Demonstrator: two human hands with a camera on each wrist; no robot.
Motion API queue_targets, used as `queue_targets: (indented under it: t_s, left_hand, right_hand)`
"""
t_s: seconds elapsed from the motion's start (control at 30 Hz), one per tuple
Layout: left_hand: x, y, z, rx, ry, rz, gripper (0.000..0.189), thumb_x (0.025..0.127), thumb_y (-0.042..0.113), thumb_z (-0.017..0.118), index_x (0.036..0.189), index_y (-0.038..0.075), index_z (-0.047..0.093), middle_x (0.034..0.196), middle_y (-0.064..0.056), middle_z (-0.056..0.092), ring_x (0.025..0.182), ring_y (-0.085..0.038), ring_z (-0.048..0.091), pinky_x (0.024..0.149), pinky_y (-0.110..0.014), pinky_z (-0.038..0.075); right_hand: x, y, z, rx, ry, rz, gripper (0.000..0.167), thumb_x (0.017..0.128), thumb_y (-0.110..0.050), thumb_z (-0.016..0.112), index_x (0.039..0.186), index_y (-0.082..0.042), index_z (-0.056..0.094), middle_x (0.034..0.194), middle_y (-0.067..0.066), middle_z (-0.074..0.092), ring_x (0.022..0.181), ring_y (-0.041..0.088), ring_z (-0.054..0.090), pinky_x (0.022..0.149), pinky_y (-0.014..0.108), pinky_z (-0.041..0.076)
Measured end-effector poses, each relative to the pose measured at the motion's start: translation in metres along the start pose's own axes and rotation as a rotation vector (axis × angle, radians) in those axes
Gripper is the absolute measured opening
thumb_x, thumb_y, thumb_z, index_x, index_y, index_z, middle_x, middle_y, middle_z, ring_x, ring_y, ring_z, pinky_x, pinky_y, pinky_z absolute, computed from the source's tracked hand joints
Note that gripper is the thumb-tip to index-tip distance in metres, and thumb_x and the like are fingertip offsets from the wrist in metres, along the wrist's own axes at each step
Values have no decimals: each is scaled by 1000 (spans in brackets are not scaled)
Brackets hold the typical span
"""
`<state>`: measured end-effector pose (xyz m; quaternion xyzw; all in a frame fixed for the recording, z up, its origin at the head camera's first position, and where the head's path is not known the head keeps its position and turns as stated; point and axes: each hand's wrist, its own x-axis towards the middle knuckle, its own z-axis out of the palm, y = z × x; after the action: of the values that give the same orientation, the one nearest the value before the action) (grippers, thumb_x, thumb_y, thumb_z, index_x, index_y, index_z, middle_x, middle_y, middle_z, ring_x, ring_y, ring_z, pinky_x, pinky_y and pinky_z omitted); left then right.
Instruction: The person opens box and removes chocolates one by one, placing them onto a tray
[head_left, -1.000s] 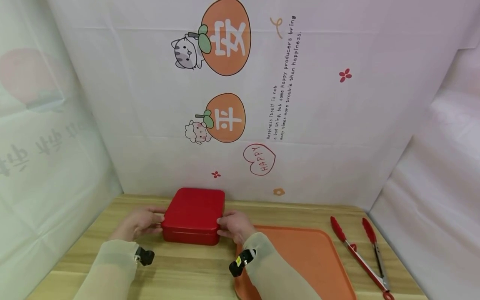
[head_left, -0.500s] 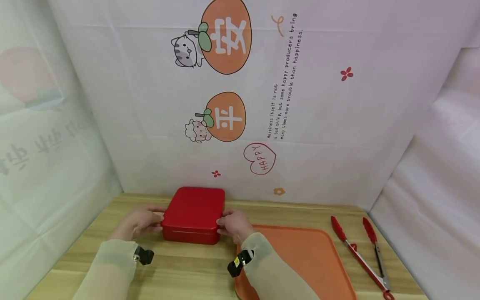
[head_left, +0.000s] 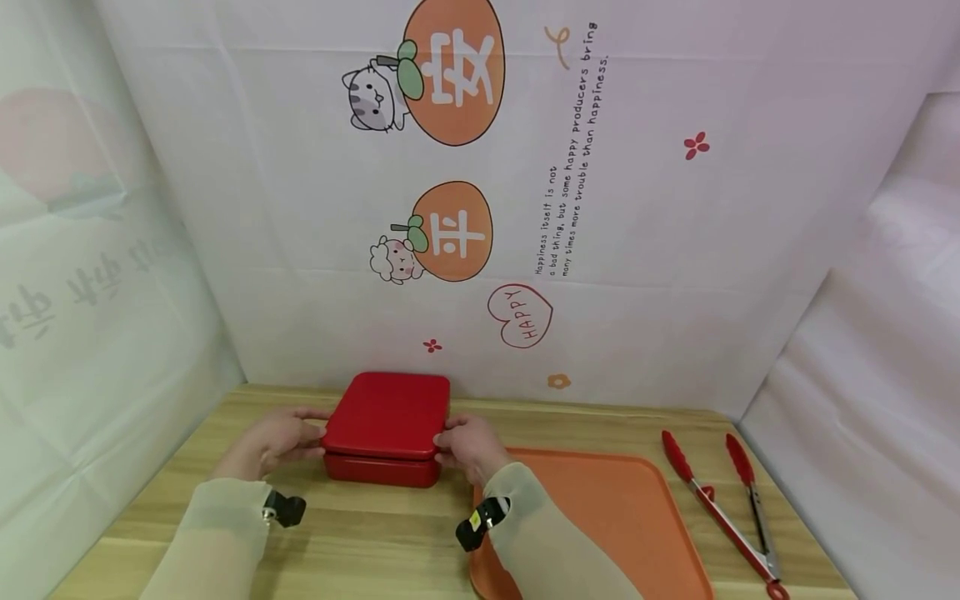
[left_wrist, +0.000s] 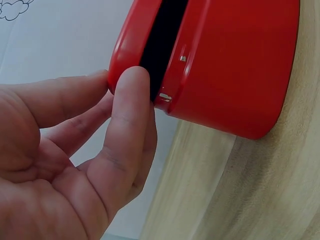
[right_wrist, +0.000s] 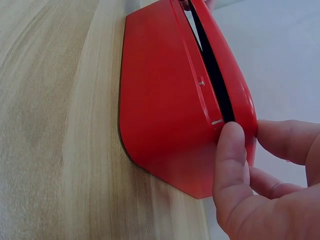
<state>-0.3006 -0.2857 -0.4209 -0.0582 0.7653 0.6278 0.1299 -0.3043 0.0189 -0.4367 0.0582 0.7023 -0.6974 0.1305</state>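
Note:
A red square tin box [head_left: 378, 470] stands on the wooden table near the back wall. Its red lid [head_left: 393, 412] is raised off the body along the front, and a dark gap shows between the two in both wrist views. My left hand [head_left: 281, 442] pinches the lid's left front corner, thumb and fingers at its edge [left_wrist: 131, 50]. On the opposite corner my right hand [head_left: 472, 446] pinches the lid rim [right_wrist: 235, 85] the same way. Small worn spots mark the body's upper rim [right_wrist: 202, 92]. The inside of the box is hidden in darkness.
An orange tray [head_left: 600, 508] lies right of the box, partly under my right forearm. Further right, red-tipped tongs [head_left: 723, 521] lie spread on the table [head_left: 360, 550]. A printed white cloth [head_left: 637, 333] hangs behind, with more white cloth along both sides.
The lid has risen at the front, and a gap has opened between it and the box body. Both hands have moved up slightly with it. The tray and tongs stay put.

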Motion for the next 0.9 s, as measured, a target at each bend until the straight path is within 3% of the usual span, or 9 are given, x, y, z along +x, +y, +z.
queue_targets:
  t_s: [0.57,0.9]
  left_hand:
    - [-2,-2,-6,-88,-47,32,51,98,-4,55,145,-12,37,105,-19,63,87,-25,64,82,-40,56]
    - [-7,3,-6,-75,-45,41,52,97,-6,55,145,-12,37,105,-20,65,86,-27,65,81,-42,56]
  right_hand:
    - [-1,-1,-2,19,-28,-18,37,91,4,65,126,6,55,103,18,62,77,25,63,75,36,57]
    - [-8,-7,-2,39,-37,-35,37,91,4,65,126,7,54,103,18,61,77,25,63,81,41,56]
